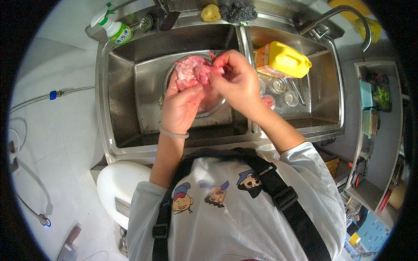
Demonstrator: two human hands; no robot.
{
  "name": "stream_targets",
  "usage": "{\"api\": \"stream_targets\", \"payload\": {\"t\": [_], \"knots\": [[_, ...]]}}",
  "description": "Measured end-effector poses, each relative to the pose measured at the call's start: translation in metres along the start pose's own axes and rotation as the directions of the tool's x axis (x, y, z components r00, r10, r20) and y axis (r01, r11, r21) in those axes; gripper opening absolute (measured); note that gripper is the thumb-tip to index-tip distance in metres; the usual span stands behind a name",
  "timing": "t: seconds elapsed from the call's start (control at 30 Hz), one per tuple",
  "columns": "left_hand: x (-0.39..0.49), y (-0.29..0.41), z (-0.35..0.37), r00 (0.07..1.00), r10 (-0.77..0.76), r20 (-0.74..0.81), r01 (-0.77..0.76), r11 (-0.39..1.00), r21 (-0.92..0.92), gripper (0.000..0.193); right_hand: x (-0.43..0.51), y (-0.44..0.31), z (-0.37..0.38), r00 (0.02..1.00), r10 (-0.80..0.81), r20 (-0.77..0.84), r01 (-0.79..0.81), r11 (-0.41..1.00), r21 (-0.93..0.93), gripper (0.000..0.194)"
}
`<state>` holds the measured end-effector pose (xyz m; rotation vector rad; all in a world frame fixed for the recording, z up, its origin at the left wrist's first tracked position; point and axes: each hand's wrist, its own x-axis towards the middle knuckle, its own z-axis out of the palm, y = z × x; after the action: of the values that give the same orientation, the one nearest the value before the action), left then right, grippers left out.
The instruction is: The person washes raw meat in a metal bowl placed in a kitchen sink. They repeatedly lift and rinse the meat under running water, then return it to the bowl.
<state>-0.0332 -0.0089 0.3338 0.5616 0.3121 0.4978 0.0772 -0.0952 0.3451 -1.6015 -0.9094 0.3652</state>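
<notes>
Above the left basin of a steel double sink (243,39), my left hand (183,101) holds a piece of raw pink meat (192,71) with pale fat on it. The fingers of my right hand (236,76) pinch the right side of the same piece, and a small red strip sticks up by the fingertips. Both hands look wet and reddened. Below them a round metal bowl (212,112) stands in the basin, partly hidden by hands and meat; its contents are hard to make out.
The right basin holds a yellow jug (287,60), small glass dishes (278,85) and a dish of reddish bits (268,101). Along the back rim are a green-and-white spray bottle (114,29), a yellow sponge (211,13), a dark scouring pad (238,12) and a tap (339,8). A cleaver (70,243) lies lower left.
</notes>
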Motion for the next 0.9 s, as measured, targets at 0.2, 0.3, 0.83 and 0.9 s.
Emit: {"api": "stream_targets", "payload": {"t": [0.2, 0.3, 0.83, 0.9], "knots": [[0.0, -0.003, -0.001, 0.988, -0.012, 0.156, 0.03, 0.993, -0.116, 0.049, 0.023, 0.002, 0.003, 0.987, -0.015, 0.162, 0.012, 1.0, 0.019, 0.012], [0.004, -0.001, -0.008, 0.986, -0.162, -0.047, 0.159, 0.985, -0.071, 0.049, 0.028, 0.005, 0.005, 0.996, -0.015, 0.083, 0.01, 0.998, 0.059, 0.011], [0.01, 0.008, 0.0, 0.988, -0.134, 0.071, 0.144, 0.977, -0.156, 0.039, 0.011, 0.0, -0.009, 0.964, -0.259, 0.067, 0.266, 0.95, -0.16, 0.021], [0.009, 0.01, 0.002, 0.991, -0.131, 0.04, 0.135, 0.982, -0.135, 0.045, 0.011, -0.002, -0.007, 0.963, -0.261, 0.064, 0.269, 0.936, -0.226, 0.022]]}}
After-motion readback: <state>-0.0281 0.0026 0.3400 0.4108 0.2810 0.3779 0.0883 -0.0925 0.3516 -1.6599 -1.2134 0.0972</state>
